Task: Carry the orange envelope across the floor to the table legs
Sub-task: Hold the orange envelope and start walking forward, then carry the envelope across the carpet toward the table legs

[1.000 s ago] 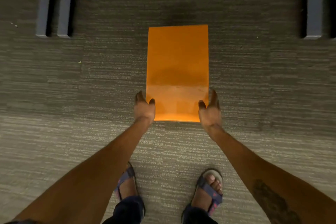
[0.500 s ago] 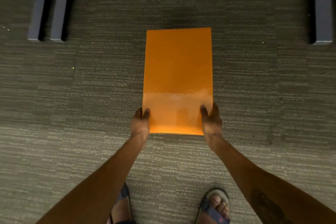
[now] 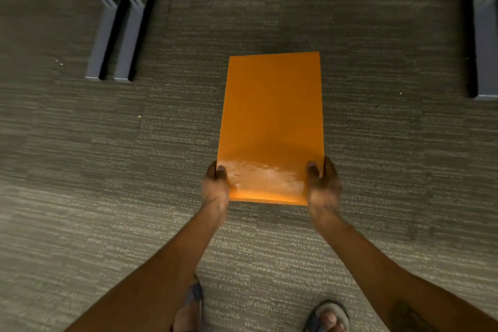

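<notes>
1. Left hand (image 3: 215, 188) is gripping the orange envelope (image 3: 272, 127) at its near left corner.
2. Right hand (image 3: 322, 186) is gripping the near right corner.
3. Envelope is hanging flat above the carpet (image 3: 80, 170), between the table legs (image 3: 113, 43).

orange envelope (image 3: 272, 121): smooth paper, slight sheen, pale glare patch along its lower part | carpet (image 3: 80, 170): rough woven cloth, matt grey-brown, streaked ribbed texture | table legs (image 3: 118, 35) upper left and (image 3: 485, 43) upper right: smooth grey, matt, painted metal by the look | sandals (image 3: 327, 315) bottom edge: cloth-like straps, blurred
</notes>
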`<action>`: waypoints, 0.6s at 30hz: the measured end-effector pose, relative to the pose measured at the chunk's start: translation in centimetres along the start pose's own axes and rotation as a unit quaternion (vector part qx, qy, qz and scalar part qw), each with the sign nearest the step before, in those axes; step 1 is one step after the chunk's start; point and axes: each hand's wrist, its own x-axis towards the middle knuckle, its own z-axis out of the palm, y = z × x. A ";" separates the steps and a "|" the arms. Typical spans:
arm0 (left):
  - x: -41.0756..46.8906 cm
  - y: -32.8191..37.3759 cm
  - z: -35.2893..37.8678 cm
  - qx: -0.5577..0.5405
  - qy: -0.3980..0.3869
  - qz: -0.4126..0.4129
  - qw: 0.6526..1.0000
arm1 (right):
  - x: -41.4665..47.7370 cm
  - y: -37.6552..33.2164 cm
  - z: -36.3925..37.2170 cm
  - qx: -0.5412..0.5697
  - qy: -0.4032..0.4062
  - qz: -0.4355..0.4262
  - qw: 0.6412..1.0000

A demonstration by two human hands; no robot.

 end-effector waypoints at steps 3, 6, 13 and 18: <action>1.3 1.3 -0.8 -0.016 0.012 0.013 1.000 | 0.5 -1.7 1.4 0.011 0.000 0.003 1.000; 3.1 2.8 -1.7 -0.025 0.032 0.032 0.999 | 0.8 -2.8 3.4 0.041 0.001 0.006 0.999; 11.5 4.1 -4.5 -0.031 -0.008 0.085 0.996 | 2.4 -4.9 11.1 0.034 0.035 -0.044 0.998; 17.0 6.4 -5.7 -0.020 0.010 0.113 0.993 | 5.4 -6.9 16.3 0.024 0.056 -0.077 0.995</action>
